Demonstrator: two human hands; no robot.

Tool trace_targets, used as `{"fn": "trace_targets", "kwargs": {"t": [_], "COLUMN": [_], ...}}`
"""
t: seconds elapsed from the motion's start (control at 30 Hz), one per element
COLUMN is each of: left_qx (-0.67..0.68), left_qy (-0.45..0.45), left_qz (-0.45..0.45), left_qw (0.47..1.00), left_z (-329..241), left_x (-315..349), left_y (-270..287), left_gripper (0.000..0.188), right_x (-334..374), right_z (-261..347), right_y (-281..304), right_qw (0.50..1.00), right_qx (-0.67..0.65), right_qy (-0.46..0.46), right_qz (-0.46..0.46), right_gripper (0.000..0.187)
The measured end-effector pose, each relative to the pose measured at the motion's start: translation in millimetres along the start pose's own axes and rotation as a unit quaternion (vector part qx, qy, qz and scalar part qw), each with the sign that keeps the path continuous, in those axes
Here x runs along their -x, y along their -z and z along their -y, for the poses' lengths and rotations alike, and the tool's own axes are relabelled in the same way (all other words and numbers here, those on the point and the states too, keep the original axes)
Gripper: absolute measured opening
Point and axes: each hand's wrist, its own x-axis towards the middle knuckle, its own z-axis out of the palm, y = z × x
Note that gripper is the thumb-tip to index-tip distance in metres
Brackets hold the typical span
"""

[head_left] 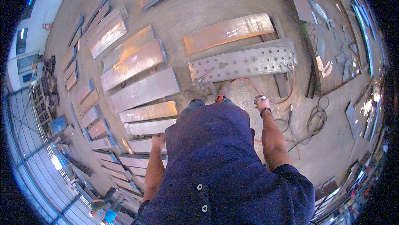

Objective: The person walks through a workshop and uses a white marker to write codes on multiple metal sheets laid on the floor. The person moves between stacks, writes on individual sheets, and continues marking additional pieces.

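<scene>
One marker (260,97) is being pinched by right hand (263,103); left hand (158,141) seemingly curled, grip untellable; tripping is being invited by orange hose (293,84).

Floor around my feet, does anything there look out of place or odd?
Yes: the orange hose lies in a loose loop between the right shoe and the right end of the dotted grey plate, where it could perhaps catch a foot. Farther right, a dark cable sprawls in untidy coils.

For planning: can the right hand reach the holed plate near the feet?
Probably not without bending: the holed plate lies low beyond the feet; the right hand holds a slim white thing.
</scene>
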Motion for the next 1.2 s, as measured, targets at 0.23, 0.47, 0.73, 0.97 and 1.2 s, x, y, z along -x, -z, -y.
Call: {"fn": "trace_targets", "kwargs": {"t": [0.23,0.47,0.73,0.97,1.2], "left_qx": [-0.052,-0.028,0.042,0.08,0.013], "left_qy": [-0.055,0.022,-0.019,-0.095,-0.266], "left_qz": [-0.034,-0.021,-0.067,-0.099,0.006], "left_qw": [0.997,0.999,0.997,0.987,0.964], "left_z": [6,-8,-34,-83,-126], "left_x": [-4,6,10,-4,-174], "left_y": [-8,-17,-8,-15,-110], "left_gripper": [0.033,0.033,0.037,0.028,0.019], "right_x": [-3,-8,-16,11,-135], "right_z": [5,24,28,84,118], "right_y": [6,10,-2,-30,-173], "right_qw": [0.996,0.999,0.997,0.991,0.992], "right_qx": [0.076,0.009,0.072,0.107,-0.016], "right_qy": [-0.048,-0.033,0.035,0.078,0.115], "right_qz": [0.011,0.037,0.001,-0.008,0.055], "right_gripper": [0.022,0.021,0.03,0.027,0.024]}}
